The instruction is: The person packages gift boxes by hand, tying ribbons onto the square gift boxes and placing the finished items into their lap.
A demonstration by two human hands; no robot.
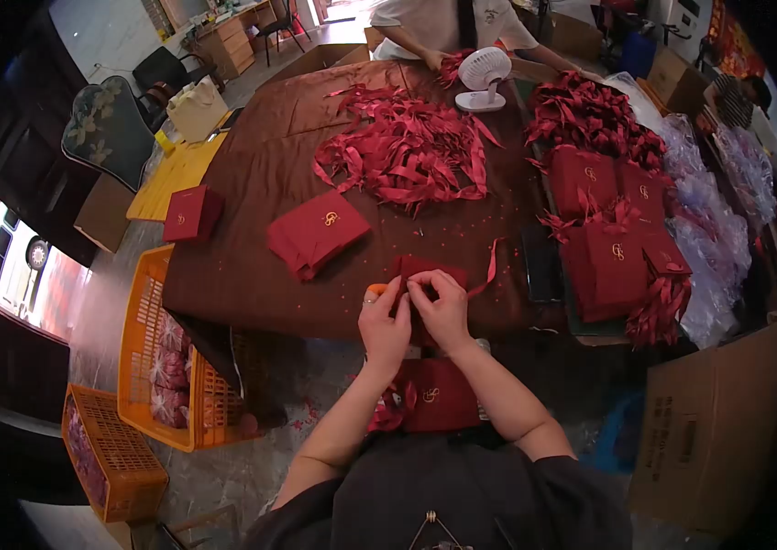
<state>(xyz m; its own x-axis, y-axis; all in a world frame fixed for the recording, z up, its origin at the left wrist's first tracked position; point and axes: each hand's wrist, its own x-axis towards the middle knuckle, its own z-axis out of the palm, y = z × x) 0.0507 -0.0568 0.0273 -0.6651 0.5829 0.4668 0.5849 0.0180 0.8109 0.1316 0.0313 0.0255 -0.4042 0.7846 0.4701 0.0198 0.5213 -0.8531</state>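
Observation:
My left hand (385,321) is closed in a pinch at the front edge of the table, with an orange cover on one finger and a ring. Beside it my right hand (440,310) pinches too, fingertips nearly meeting the left ones. Both work on a dark red gift bag (404,265), mostly hidden behind the fingers. A red ribbon (492,268) trails from it to the right. Left of the hands lies a stack of flat red bags (319,235) with a gold logo. Another red bag (439,396) with a gold logo rests below, near my lap, with ribbon beside it.
A heap of red ribbons (407,151) and a white fan (483,81) occupy the brown-covered table (251,156). Finished-looking bags with ribbons (613,261) are stacked right. Orange crates (143,344) stand left, a cardboard box (714,422) right. A co-worker (452,27) stands across.

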